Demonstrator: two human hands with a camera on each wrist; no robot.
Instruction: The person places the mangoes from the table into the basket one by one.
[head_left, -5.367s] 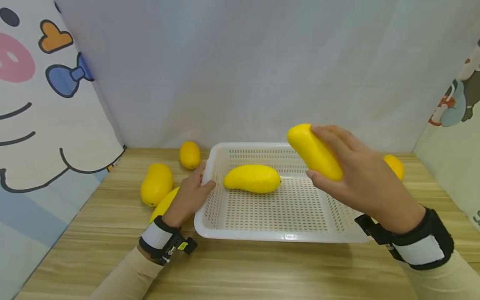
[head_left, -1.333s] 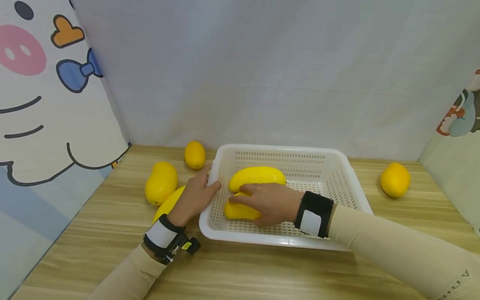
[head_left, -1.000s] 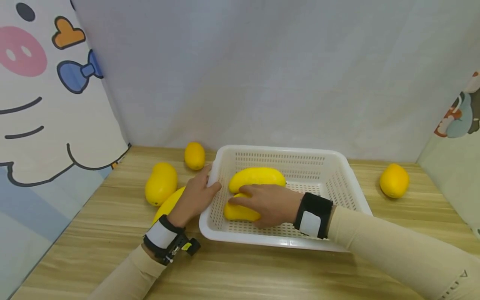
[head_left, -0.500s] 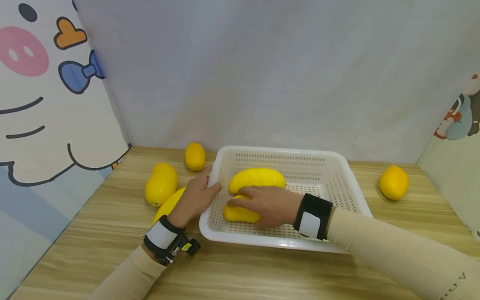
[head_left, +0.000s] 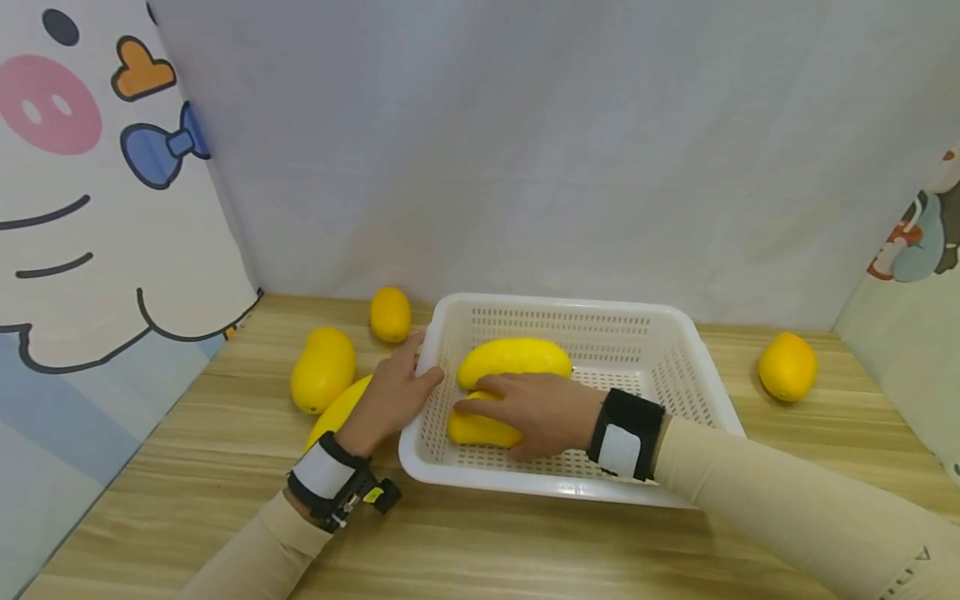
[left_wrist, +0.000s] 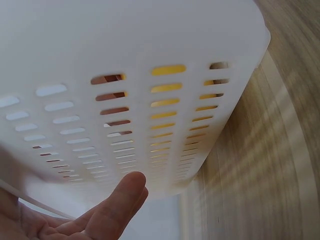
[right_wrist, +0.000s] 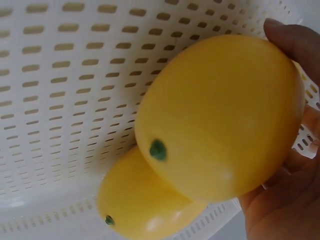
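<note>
A white perforated plastic basket (head_left: 682, 358) stands on the table. My left hand (head_left: 393, 392) grips its left rim, thumb over the edge; in the left wrist view the fingers (left_wrist: 117, 205) lie along the outer wall. Inside the basket my right hand (head_left: 543, 412) holds a yellow mango (head_left: 476, 429) at the left front. That mango (right_wrist: 220, 115) shows a green stem spot in the right wrist view, with the thumb on one side and fingers on the other. Right behind it lies a second mango (head_left: 517, 357), its stem end to the right.
Left of the basket are a mango (head_left: 324, 371) and another long yellow one (head_left: 337, 412), partly hidden by my left hand. A small yellow fruit (head_left: 390, 315) sits behind them. One rounder orange-yellow fruit (head_left: 787, 367) is at the right. A pale curtain (head_left: 540, 150) closes the back.
The right hand has brought its mango from above the basket's right side down to the left front, beside the other. Over the last second both hands stay in place.
</note>
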